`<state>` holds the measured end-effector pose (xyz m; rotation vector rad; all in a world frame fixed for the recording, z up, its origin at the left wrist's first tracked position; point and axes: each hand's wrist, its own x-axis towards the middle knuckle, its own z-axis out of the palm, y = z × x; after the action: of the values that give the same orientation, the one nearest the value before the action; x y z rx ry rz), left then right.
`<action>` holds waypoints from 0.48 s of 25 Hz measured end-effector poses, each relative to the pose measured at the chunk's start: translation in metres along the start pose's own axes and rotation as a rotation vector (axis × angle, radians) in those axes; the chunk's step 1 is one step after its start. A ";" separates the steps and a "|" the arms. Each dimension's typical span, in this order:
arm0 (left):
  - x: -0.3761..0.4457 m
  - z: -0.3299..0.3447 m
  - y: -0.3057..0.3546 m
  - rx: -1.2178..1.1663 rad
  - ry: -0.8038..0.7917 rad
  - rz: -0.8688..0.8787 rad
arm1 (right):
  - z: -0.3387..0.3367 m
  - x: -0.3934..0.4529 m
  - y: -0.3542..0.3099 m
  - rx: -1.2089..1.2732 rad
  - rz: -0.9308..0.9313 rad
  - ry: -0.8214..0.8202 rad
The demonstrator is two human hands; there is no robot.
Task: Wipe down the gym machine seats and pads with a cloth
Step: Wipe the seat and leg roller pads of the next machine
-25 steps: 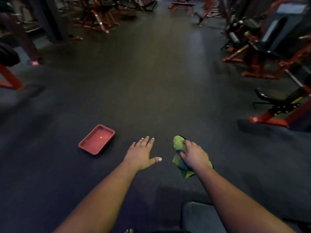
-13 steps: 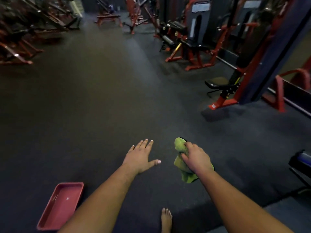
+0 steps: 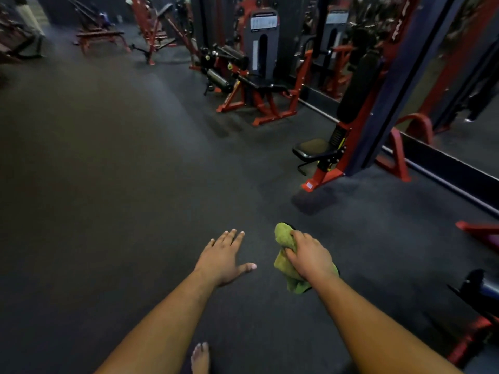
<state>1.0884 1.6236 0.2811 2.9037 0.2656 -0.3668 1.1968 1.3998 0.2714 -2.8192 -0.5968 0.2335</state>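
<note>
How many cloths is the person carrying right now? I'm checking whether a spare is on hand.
1: a green cloth bunched in the right hand, held above the floor. The left hand is open and holds nothing. Any cloth outside the view wouldn't show.

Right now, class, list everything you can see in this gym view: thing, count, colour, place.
cloth: one, green, bunched in the right hand
seat: one, black, on the nearest red-framed machine, right of centre
leg machine: one, red frame, black pads, farther back
bench: one, red, far left
floor: dark grey, all round
mirror: along the right wall
bare foot: one, bottom centre
left hand: open, empty
right hand: grips cloth
</note>
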 end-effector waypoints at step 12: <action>0.292 -0.096 -0.102 0.078 -0.085 0.319 | -0.018 0.220 -0.041 0.013 0.368 0.115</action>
<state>1.3681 1.7874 0.2776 2.9279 -0.2280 -0.4509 1.3837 1.5236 0.2769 -2.8851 -0.0474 0.1383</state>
